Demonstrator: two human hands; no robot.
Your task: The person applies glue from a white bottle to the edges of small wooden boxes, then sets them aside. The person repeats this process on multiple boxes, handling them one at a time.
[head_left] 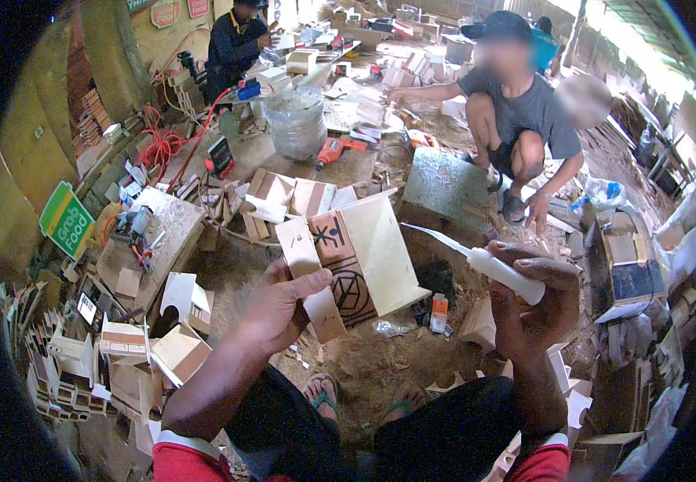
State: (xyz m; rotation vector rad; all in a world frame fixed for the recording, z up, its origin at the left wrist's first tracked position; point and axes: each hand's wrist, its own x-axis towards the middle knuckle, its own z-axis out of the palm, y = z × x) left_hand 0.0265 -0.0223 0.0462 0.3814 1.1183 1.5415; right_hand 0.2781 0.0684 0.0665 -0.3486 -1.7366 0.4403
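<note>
My left hand (284, 301) grips a narrow strip of thin plywood (308, 277), thumb in front. Right behind the strip is a plywood panel with dark printed symbols (346, 277), and it meets a pale plain panel (386, 255) at an angle. Whether the strip is joined to these panels I cannot tell. In my right hand (542, 301) is a white glue bottle (505, 275), fingers wrapped round its body. Its long thin nozzle points left, toward the pale panel, without touching it.
Several small wooden boxes (183, 353) are heaped at the left. Beyond my hands lie an orange power drill (338, 150), a clouded plastic bucket (295, 124) and a grey-green board (447, 186). A person (521, 120) squats at far right; another person (234, 52) works at far left.
</note>
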